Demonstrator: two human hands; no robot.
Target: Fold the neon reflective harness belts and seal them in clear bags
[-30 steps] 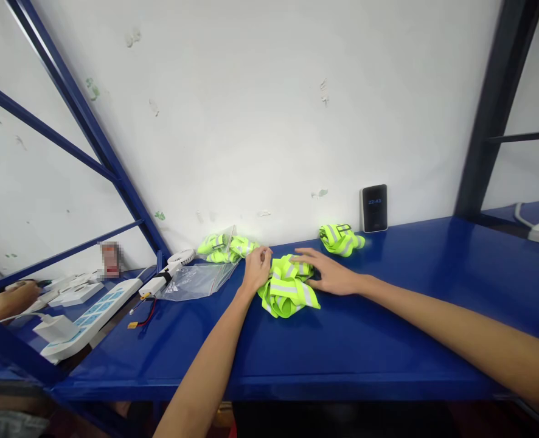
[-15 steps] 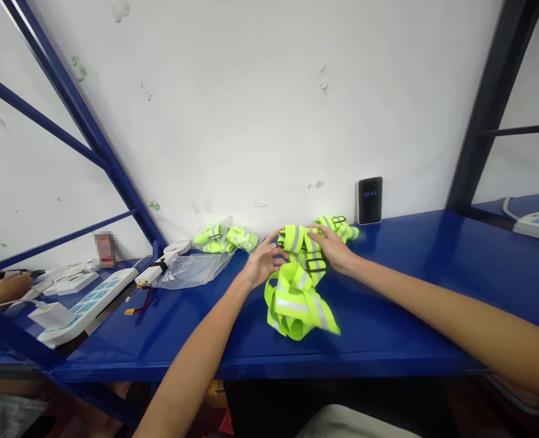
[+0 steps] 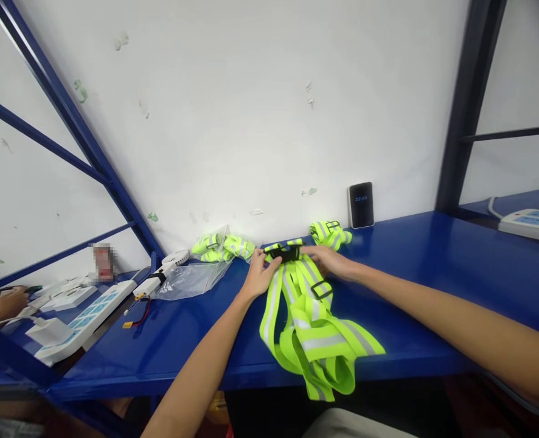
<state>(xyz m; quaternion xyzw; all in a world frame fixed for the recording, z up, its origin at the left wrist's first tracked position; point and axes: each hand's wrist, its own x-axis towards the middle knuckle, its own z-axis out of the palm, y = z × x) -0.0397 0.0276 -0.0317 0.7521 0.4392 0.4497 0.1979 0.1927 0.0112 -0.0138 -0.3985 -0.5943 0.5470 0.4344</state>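
A neon-yellow reflective strap vest [image 3: 312, 331] lies unfolded on the blue shelf [image 3: 434, 274], its lower loops hanging over the front edge. My left hand [image 3: 259, 275] and my right hand [image 3: 328, 261] both pinch its top end, where a black buckle band [image 3: 285, 251] runs across. A second folded vest [image 3: 328, 232] sits just behind my right hand near the wall. Two more folded ones [image 3: 224, 246] lie to the left by a clear plastic bag [image 3: 191, 278].
A black phone [image 3: 360, 205] leans upright against the white wall. White power strips [image 3: 87, 310], a small white fan [image 3: 171, 260] and a red-wired connector [image 3: 137, 311] lie at the left. Another person's hand [image 3: 2, 304] shows at far left. Another power strip [image 3: 532, 222] sits at the right.
The bundled vest was lifted from the shelf and has come unfolded; it now stretches from my hands toward me and drapes over the shelf's front edge.
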